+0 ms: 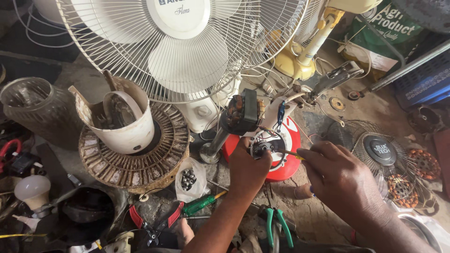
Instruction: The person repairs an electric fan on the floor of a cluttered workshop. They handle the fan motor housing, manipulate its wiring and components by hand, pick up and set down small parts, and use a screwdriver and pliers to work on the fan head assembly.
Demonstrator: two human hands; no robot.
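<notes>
A small red and white fan base [289,140] lies on the dirty floor with its motor [242,112] and copper windings exposed on a metal stem. My left hand [247,167] grips the round black part at the base's opened middle. My right hand [338,180] holds a thin yellow-handled screwdriver [291,152], its tip pointing left into that black part. Thin coloured wires run from the motor across the base.
A large white fan grille [178,47] looms above. Left stands a white broken bucket [123,122] on a rusty motor stator [133,161]. Around lie a bag of bearings [189,179], green screwdriver [202,204], red pliers [154,220], green pliers [276,225], a bulb [32,189], a small grille [370,145].
</notes>
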